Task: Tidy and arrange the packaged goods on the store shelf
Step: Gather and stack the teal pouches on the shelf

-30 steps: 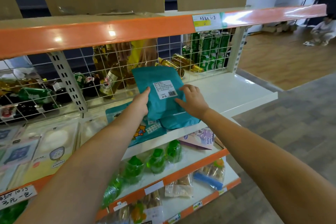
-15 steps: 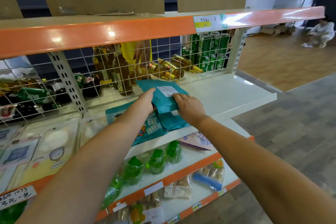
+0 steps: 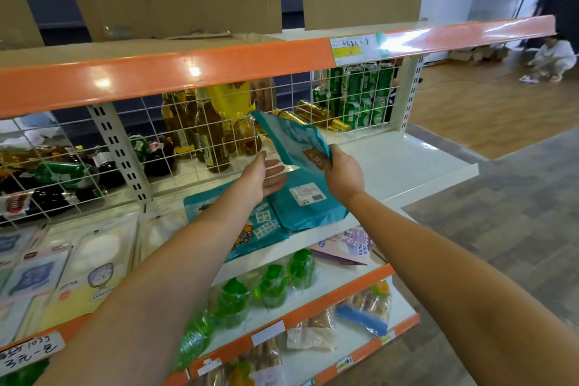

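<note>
Right hand (image 3: 343, 174): pinches tilted teal pouch (image 3: 297, 141).
Left hand (image 3: 261, 177): spread, empty.
Risk: one-corner grip, pouch may slip onto stacked pouches (image 3: 308, 200).

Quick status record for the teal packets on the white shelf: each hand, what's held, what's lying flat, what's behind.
right hand: right hand grips the lifted teal packet at its lower corner, printed side towards the camera
left hand: left hand open, palm up, fingers extended below the lifted packet, holding nothing
lying flat: barcode-side teal packet rests on the white shelf, overlapping the printed-side teal packet
behind: wire mesh with bottles and green cans beyond it
</note>
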Available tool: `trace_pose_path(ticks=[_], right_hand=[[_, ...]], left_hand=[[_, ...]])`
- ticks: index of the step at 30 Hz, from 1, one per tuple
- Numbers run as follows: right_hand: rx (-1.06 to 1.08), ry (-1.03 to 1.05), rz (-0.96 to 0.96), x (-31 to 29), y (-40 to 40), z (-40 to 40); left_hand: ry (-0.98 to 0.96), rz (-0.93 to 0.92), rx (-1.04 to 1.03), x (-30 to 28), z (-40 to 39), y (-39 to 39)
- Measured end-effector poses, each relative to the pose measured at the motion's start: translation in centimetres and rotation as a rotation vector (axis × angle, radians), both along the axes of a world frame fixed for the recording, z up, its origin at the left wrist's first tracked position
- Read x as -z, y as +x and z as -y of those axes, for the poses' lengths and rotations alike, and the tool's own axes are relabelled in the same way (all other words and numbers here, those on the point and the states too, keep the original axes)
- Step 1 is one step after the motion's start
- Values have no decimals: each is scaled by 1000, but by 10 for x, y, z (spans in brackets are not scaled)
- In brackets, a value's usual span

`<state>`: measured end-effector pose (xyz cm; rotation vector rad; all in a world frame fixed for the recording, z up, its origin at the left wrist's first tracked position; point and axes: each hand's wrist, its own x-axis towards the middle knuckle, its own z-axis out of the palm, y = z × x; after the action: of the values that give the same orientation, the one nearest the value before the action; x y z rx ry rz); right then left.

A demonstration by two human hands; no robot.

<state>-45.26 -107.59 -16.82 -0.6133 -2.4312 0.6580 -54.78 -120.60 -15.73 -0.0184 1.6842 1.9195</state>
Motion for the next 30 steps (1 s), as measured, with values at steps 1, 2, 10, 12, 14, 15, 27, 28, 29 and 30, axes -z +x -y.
trace_pose_path(ticks=[1, 2, 10, 12, 14, 15, 27, 28, 29, 30], right_hand=[[-8, -96, -31, 0, 0, 0], [-17, -185, -63, 0, 0, -1], [-1, -811, -336, 13, -4, -3], [11, -969, -368, 15, -4, -3], [-1, -1134, -401, 18, -3, -2], [-12, -1210, -417, 19, -2, -1], [-101, -1496, -423, 28, 6, -6], [-105, -1492, -407, 27, 7, -9], [-105, -1483, -388, 27, 8, -13], [-102, -1471, -371, 27, 10, -19]], left_hand=[[-16, 4, 2, 2, 0, 0], [-34, 11, 4, 4, 0, 0], [-116, 36, -11, 22, -11, 2], [-132, 36, -14, 24, -15, 5], [-129, 49, -12, 26, -18, 5], [-110, 62, -3, 28, -20, 5], [157, 145, -71, 34, -41, 2], [159, 140, -70, 33, -41, 1], [161, 138, -70, 33, -41, -1], [157, 129, -69, 32, -41, -2]])
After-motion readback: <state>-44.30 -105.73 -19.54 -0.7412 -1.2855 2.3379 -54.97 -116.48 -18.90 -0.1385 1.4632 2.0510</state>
